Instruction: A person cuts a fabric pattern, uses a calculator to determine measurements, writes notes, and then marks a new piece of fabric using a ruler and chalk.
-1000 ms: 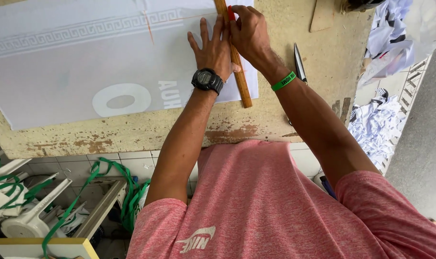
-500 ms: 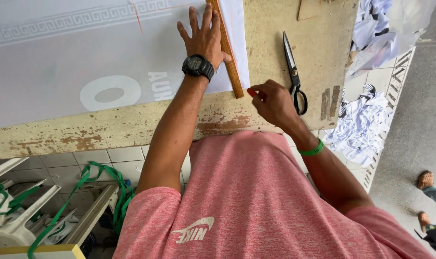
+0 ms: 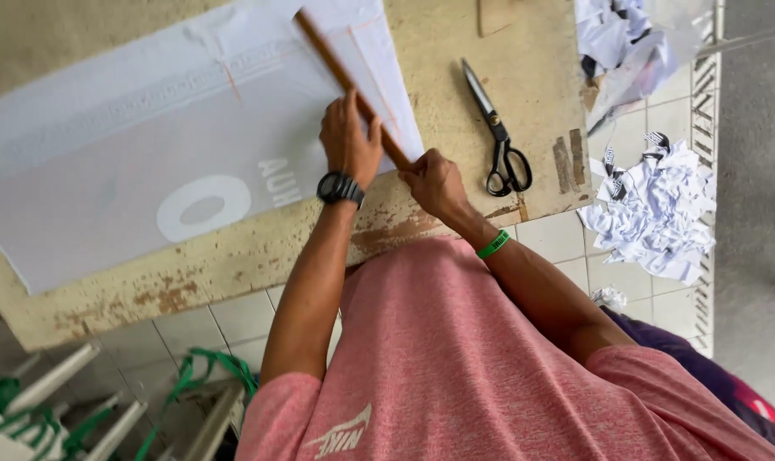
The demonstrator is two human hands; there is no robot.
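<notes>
One ruler (image 3: 353, 90) lies on one sheet (image 3: 148, 162); left hand (image 3: 349, 141) presses it flat, right hand (image 3: 430, 181) grasps its near end. One scissors (image 3: 498, 128) at right.

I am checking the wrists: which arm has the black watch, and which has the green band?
The left hand, pressing flat on the wooden ruler, has the black watch. The right hand, at the ruler's near end, has the green band.
</notes>
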